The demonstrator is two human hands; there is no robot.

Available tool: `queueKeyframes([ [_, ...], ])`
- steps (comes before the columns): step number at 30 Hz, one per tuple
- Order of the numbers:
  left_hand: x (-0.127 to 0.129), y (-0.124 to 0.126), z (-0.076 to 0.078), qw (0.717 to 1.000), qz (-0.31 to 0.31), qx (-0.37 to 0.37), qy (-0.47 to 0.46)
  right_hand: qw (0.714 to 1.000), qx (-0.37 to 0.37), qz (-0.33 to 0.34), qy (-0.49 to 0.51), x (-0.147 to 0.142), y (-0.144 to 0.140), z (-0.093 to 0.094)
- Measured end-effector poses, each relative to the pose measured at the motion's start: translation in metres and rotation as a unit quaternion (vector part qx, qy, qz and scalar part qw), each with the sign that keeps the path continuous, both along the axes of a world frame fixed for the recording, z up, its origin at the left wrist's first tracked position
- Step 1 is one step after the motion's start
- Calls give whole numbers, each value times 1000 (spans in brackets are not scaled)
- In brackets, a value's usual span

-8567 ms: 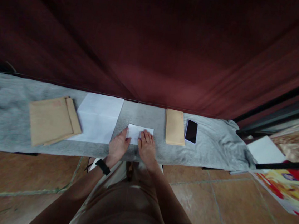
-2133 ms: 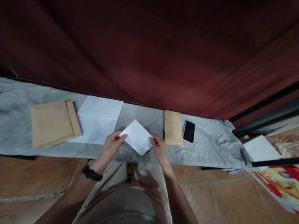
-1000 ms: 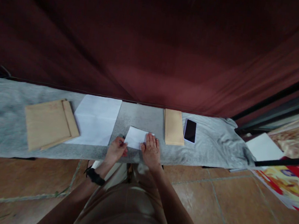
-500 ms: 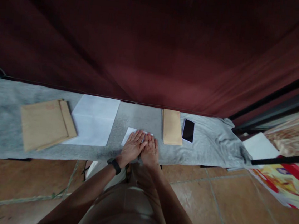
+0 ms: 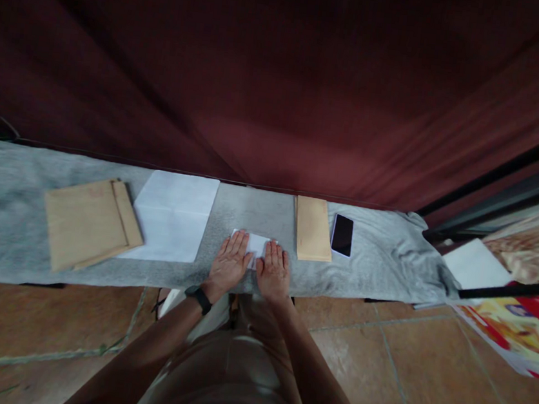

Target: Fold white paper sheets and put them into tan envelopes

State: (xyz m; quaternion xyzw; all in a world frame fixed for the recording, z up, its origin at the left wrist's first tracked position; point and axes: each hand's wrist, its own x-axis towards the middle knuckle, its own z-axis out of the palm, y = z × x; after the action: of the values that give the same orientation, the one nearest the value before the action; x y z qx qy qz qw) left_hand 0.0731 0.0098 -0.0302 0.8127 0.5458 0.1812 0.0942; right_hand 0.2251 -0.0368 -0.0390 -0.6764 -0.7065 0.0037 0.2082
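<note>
Both hands lie flat, palms down, on a small folded white paper [image 5: 258, 242] at the near middle of the grey cloth [image 5: 7, 198] covering the bench. Left hand [image 5: 229, 263]: fingers stretched out and close together, covering the paper's left part, grasping nothing. Right hand [image 5: 273, 270]: fingers likewise extended and flat, over the paper's right part. The paper shows only as a white strip past the fingertips and in the gap between the two hands; the rest is hidden under the palms. A black wristband [image 5: 198, 298] sits on the left wrist.

To the left, a larger white sheet [image 5: 173, 217], then a tan envelope stack [image 5: 86, 223]. To the right, a narrow tan envelope [image 5: 313, 228], with a dark phone [image 5: 342, 234] just beside it. Dark red curtain [image 5: 283, 80] behind.
</note>
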Motion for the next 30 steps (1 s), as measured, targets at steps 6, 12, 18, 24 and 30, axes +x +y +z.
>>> queueKeyframes([
  [6,-6,-4,0,999,28,8,-20,1000,14,-4,-3,7,-7,-2],
  [12,-14,-7,-3,999,45,8,-23,1000,28,-2,-7,11,-11,-3],
  [18,-18,-12,-2,998,56,21,-18,999,32,-7,-13,15,-16,-3],
  [24,-21,-15,-3,998,59,30,-15,999,42,-7,-12,20,-21,-6],
  [30,-21,-15,-4,997,61,44,15,999,35,-3,11,23,-4,-1],
])
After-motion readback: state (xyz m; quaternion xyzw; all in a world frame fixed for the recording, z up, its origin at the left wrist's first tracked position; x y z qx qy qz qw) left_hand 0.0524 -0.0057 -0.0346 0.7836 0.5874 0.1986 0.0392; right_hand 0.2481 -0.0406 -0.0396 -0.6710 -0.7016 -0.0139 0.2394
